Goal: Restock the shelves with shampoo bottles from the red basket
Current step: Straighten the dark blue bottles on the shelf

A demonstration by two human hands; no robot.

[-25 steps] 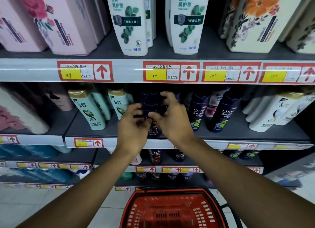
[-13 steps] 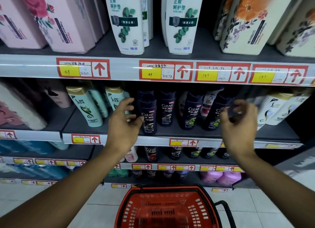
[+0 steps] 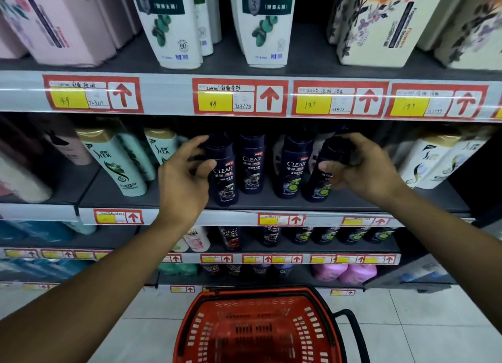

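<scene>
Several dark Clear shampoo bottles stand in a row on the middle shelf (image 3: 271, 203). My right hand (image 3: 361, 169) grips the rightmost dark bottle (image 3: 319, 184) near its cap, thumb on its front; the bottle leans slightly. My left hand (image 3: 182, 178) hovers with spread, relaxed fingers at the leftmost dark bottle (image 3: 224, 178), its thumb just in front of the label and holding nothing. Between them stand two more Clear bottles (image 3: 252, 167). The red basket (image 3: 258, 332) sits on the floor below, and no bottles are visible in it.
Pale green Slek bottles (image 3: 119, 167) stand left of the dark row, white bottles (image 3: 432, 161) to the right. Large white and floral refill packs (image 3: 171, 23) fill the shelf above. Lower shelves hold more Clear bottles (image 3: 231, 237) and pink containers (image 3: 345, 274). Tiled floor lies below.
My hands have parted from the centre of the shelf. The right hand moved right and now grips the rightmost dark bottle; the left drew back slightly beside the leftmost one.
</scene>
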